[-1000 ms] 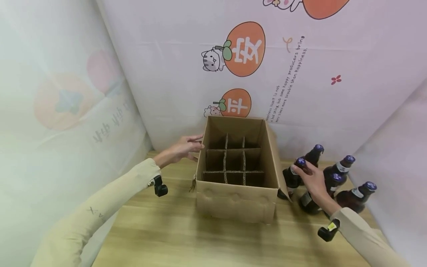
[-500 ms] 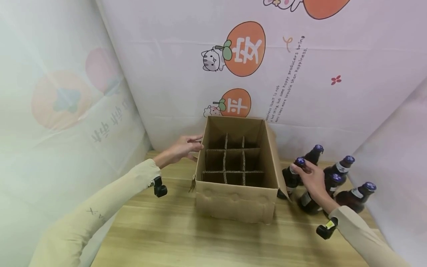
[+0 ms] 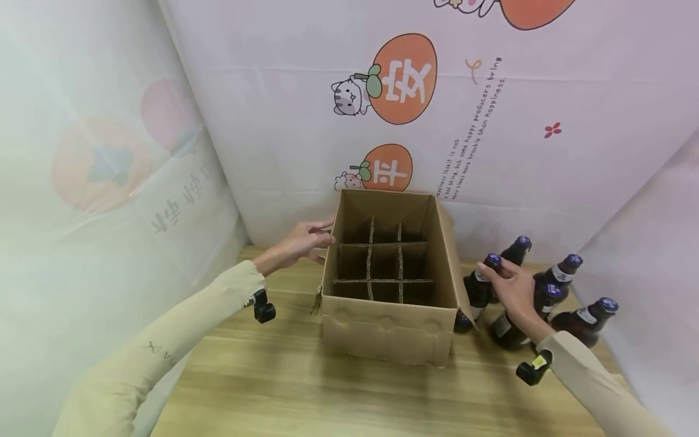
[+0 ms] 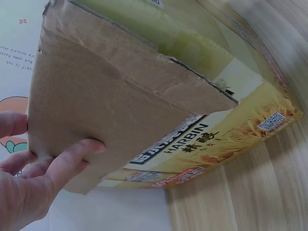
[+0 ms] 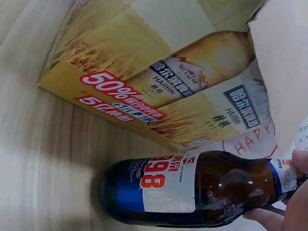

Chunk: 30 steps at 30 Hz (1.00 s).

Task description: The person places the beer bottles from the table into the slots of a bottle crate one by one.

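In the head view, an uncovered cardboard box [image 3: 386,334] with inner cardboard dividers stands mid-table. My left hand [image 3: 299,243] touches its left side near the rim; in the left wrist view the fingers [image 4: 72,156] rest nearly straight against the brown flap [image 4: 110,91]. To the right of the box, my right hand [image 3: 516,292] grips a brown glass beer bottle [image 3: 476,292] by the neck, just below its blue cap. The right wrist view shows the bottle's white, red and blue label [image 5: 168,185]. The box flap partly overlaps the bottle's lower part in the head view.
More capped beer bottles stand around my right hand: one behind [image 3: 516,252], one nearer [image 3: 505,331], and others toward the right wall, including an outermost bottle [image 3: 581,325]. The wooden table [image 3: 262,376] meets a printed cloth wall [image 3: 284,133] behind the box.
Both hands hold nearly the same places. The gripped bottle's cap sits very slightly higher in the head view than before; the box stays put.
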Available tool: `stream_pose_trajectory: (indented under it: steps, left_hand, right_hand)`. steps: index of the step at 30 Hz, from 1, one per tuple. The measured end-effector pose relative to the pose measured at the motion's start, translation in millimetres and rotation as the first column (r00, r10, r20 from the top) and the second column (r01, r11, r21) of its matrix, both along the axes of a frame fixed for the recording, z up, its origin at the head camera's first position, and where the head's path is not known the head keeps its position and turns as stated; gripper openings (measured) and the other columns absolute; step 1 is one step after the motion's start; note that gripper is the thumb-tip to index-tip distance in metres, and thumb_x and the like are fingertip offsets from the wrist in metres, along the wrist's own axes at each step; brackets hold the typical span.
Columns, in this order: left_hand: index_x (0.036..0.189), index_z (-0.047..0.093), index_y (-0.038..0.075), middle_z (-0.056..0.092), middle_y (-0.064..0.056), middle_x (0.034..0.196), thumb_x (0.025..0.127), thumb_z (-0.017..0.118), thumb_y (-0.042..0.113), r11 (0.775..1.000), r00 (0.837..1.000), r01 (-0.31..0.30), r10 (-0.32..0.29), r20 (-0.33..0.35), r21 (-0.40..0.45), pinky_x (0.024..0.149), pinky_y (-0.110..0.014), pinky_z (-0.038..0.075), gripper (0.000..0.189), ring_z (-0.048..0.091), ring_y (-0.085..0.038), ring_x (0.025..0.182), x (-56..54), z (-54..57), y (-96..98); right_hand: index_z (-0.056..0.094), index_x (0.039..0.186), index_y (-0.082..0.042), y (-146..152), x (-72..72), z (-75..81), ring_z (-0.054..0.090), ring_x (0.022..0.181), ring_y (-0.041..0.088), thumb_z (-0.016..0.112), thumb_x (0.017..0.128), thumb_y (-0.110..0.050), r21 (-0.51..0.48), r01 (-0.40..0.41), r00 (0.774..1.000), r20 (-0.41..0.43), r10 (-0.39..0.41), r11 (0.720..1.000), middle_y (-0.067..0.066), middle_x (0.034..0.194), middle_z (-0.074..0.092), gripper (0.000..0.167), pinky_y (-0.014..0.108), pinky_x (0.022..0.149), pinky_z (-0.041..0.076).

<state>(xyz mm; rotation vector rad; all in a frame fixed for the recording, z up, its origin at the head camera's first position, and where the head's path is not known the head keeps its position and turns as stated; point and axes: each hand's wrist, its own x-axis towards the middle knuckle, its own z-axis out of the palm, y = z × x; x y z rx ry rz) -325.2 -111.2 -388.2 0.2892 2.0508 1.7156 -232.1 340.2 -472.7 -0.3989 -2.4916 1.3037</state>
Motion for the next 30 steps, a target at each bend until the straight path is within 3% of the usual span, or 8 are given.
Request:
stream_pose_trajectory:
  steps: [6,16,20,22,23,25,28,30]
  left_hand:
    - [0.164,0.032,0.01,0.037,-0.025,0.164,0.102,0.06,0.002,1.0,1.0,-0.005,0.005,0.014,0.004,0.09,-0.047,0.067,0.069,0.05,-0.046,0.141,-0.5,1.4,0.8]
    - [0.164,0.032,0.011,0.037,-0.025,0.164,0.101,0.06,0.003,1.0,1.0,-0.004,0.004,0.012,-0.004,0.091,-0.047,0.067,0.069,0.05,-0.046,0.14,-0.8,0.1,-0.9]
    - [0.164,0.033,0.011,0.039,-0.025,0.164,0.101,0.06,0.003,1.0,1.0,-0.016,0.016,0.002,-0.01,0.088,-0.045,0.068,0.068,0.052,-0.046,0.139,-1.5,0.1,-2.1]
    - [0.163,0.034,0.01,0.039,-0.025,0.163,0.102,0.061,0.004,1.0,1.0,-0.008,0.008,-0.007,-0.012,0.086,-0.044,0.068,0.068,0.053,-0.046,0.138,-2.3,-0.5,-1.7]
    - [0.163,0.034,0.009,0.04,-0.026,0.162,0.101,0.061,0.004,1.0,1.0,0.0,0.0,-0.014,-0.015,0.085,-0.044,0.068,0.068,0.053,-0.046,0.138,-2.3,-0.5,-1.3]
    - [0.163,0.033,0.008,0.039,-0.027,0.162,0.101,0.06,0.004,1.0,1.0,0.016,-0.017,-0.021,-0.018,0.084,-0.043,0.068,0.067,0.054,-0.047,0.137,-2.7,-0.4,-0.1]
    - [0.162,0.033,0.006,0.039,-0.026,0.163,0.101,0.059,0.002,0.999,0.999,0.024,-0.025,-0.022,-0.021,0.082,-0.042,0.069,0.067,0.054,-0.047,0.137,-2.9,1.0,1.7]
    - [0.162,0.035,0.006,0.038,-0.024,0.164,0.101,0.06,0.001,1.0,1.0,0.011,-0.011,-0.021,-0.024,0.08,-0.041,0.069,0.066,0.054,-0.047,0.137,-2.6,2.5,1.3]
  right_hand:
    - [0.072,0.127,0.002,-1,0.8,16.5,0.06,0.056,0.003,0.075,0.097,-0.043,-0.019,-0.02,1.0,-0.02,0.019,1.0,-0.025,0.072,0.07,0.054,0.016,0.052,0.049]
    - [0.064,0.135,0.005,0,1.8,57.0,0.07,0.073,-0.005,0.072,0.098,-0.047,-0.1,-0.103,0.994,0.012,0.104,0.99,-0.037,0.08,0.065,0.065,0.015,0.071,0.063]
    - [0.062,0.141,0.001,2,-0.1,72.6,0.071,0.074,-0.004,0.069,0.097,-0.054,-0.046,-0.117,0.991,0.052,0.12,0.992,-0.009,0.104,0.079,0.07,0.021,0.08,0.065]
    - [0.06,0.145,-0.001,3,0.4,79.8,0.071,0.074,-0.004,0.067,0.097,-0.057,-0.006,-0.116,0.99,0.079,0.117,0.993,0.009,0.124,0.074,0.074,0.023,0.083,0.065]
    - [0.056,0.148,0.0,5,1.1,83.1,0.07,0.074,-0.004,0.066,0.098,-0.058,0.007,-0.118,0.989,0.093,0.117,0.993,0.018,0.133,0.068,0.077,0.032,0.089,0.065]
    - [0.053,0.149,0.001,6,2.3,89.1,0.07,0.072,-0.005,0.065,0.098,-0.058,0.02,-0.118,0.988,0.105,0.115,0.993,0.026,0.141,0.06,0.079,0.029,0.087,0.065]
    - [0.055,0.147,0.002,9,3.2,97.3,0.071,0.07,-0.002,0.066,0.098,-0.056,0.037,-0.121,0.99,0.082,0.118,0.992,0.022,0.135,0.065,0.077,0.016,0.075,0.06]
    - [0.059,0.143,0.002,9,2.0,102.6,0.072,0.071,-0.001,0.067,0.097,-0.056,0.043,-0.128,0.99,0.059,0.126,0.991,0.004,0.116,0.077,0.075,0.006,0.069,0.052]
